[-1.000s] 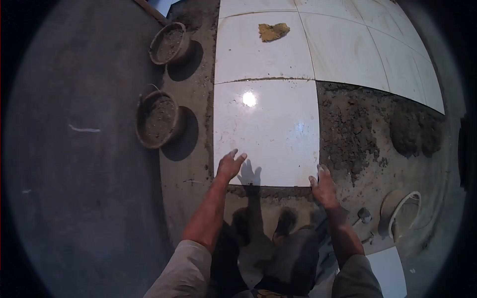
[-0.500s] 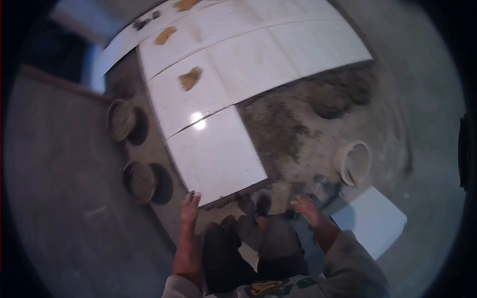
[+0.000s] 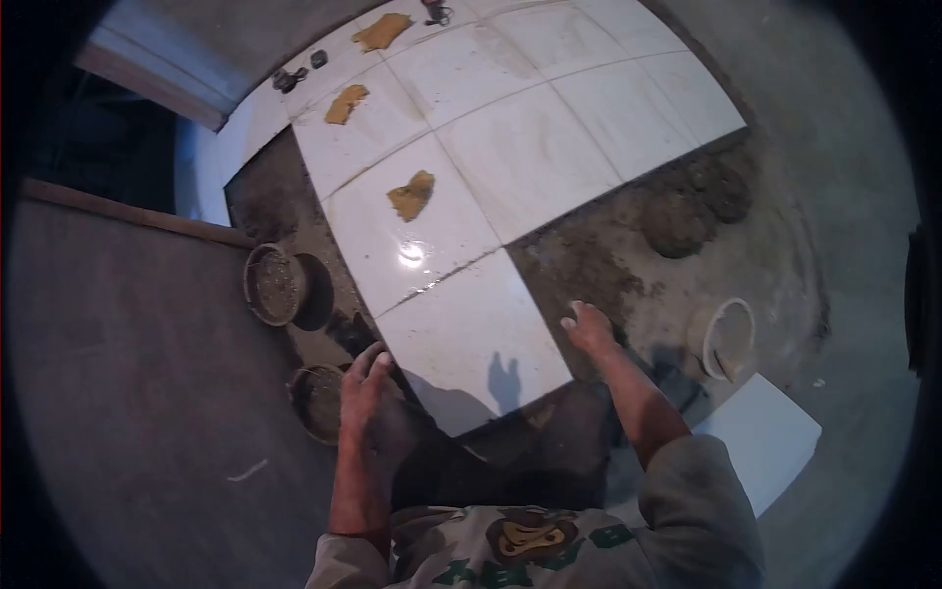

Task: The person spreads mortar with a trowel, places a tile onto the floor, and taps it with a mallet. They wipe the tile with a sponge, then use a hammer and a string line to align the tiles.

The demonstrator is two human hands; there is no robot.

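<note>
The left hand (image 3: 364, 388) partly hides a bucket (image 3: 312, 402); a sleeve (image 3: 695, 491) overlaps a loose tile (image 3: 772, 432). Dark objects (image 3: 287, 80) near the tiling's (image 3: 530, 147) far edge are too small to tell.

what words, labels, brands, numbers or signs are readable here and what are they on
Green printed letters on the grey-brown cloth shirt: too skewed and blurred to read.
White, square-cornered floor tiles and round, mud-filled buckets: no text visible.
Small dark objects on the far tiles: too small to read any marking.
</note>
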